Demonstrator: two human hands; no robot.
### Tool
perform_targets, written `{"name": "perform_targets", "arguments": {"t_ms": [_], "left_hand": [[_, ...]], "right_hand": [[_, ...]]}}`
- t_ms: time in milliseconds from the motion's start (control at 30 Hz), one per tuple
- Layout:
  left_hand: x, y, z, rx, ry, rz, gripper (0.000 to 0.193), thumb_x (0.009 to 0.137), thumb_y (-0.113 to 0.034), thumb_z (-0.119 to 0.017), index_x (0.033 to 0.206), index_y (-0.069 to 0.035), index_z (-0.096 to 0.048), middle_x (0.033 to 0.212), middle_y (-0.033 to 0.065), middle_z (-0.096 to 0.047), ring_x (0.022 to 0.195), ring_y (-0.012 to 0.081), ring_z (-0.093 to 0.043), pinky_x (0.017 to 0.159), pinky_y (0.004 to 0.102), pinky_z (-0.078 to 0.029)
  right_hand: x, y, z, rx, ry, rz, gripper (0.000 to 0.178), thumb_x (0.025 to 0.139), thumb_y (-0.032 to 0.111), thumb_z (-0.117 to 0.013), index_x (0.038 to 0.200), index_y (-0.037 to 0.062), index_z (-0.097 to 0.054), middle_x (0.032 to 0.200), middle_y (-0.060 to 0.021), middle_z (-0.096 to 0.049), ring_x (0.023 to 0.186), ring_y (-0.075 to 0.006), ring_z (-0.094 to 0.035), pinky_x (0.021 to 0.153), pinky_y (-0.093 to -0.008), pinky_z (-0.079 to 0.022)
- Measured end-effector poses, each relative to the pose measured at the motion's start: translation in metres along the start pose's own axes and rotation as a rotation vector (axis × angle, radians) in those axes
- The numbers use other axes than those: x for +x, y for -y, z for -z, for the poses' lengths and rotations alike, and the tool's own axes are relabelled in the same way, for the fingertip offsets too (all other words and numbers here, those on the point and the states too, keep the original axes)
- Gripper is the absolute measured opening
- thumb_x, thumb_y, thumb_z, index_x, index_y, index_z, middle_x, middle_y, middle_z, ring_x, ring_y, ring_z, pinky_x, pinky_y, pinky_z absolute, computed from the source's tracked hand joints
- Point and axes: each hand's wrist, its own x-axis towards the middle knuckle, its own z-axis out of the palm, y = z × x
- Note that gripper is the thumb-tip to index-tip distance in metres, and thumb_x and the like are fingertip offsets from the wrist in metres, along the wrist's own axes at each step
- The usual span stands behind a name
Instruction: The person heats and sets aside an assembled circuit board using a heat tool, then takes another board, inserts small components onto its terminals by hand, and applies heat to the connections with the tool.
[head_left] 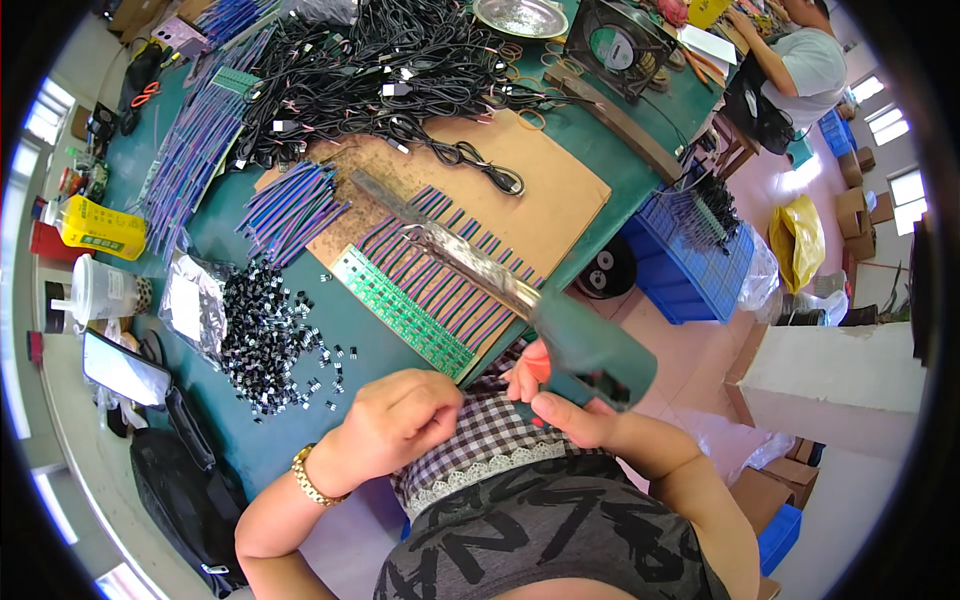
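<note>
Right hand grips the heat gun; left hand is curled closed. Ahead of the right fingers, I judge steady nozzle passes above the wires best.

Left fingers in a curl

Lighting: bright; windows left of the desk glared white; floor right of it shone. Edges: bowed, black-rimmed.
</note>
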Motion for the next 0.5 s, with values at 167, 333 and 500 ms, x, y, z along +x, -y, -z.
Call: {"name": "perform_targets", "arguments": {"t_ms": [167, 333, 500], "left_hand": [[-0.004, 0.003, 0.003, 0.193, -0.061, 0.055, 0.022, 0.071, 0.011, -0.070, 0.088, -0.002, -0.063, 0.084, 0.0096, -0.068, 0.074, 0.0249, -0.067, 0.066, 0.0323, -0.055], [-0.002, 0.008, -0.001, 0.378, -0.076, -0.056, 0.025, 0.069, 0.008, -0.075, 0.091, -0.002, -0.066, 0.088, 0.0099, -0.068, 0.074, 0.0253, -0.067, 0.064, 0.0317, -0.054], [-0.007, 0.011, -0.006, 0.464, -0.073, -0.127, 0.031, 0.067, 0.007, -0.077, 0.095, -0.002, -0.067, 0.090, 0.0098, -0.068, 0.072, 0.0248, -0.065, 0.062, 0.0324, -0.053]], "right_hand": [[-0.026, -0.010, 0.017, -0.632, 0.007, 0.170, 0.021, 0.087, 0.006, -0.065, 0.107, 0.0057, -0.060, 0.088, -0.0070, -0.060, 0.087, -0.0220, -0.060, 0.078, -0.0367, -0.050], [-0.038, -0.011, 0.007, -0.508, -0.046, 0.202, 0.029, 0.092, 0.005, -0.059, 0.120, 0.0075, -0.052, 0.090, -0.0064, -0.055, 0.089, -0.0195, -0.057, 0.082, -0.0380, -0.051], [-0.061, -0.014, -0.015, -0.269, -0.418, 0.048, 0.018, 0.084, -0.004, -0.062, 0.102, -0.0001, -0.060, 0.086, -0.0066, -0.060, 0.080, -0.0154, -0.060, 0.070, -0.0314, -0.050]]}}
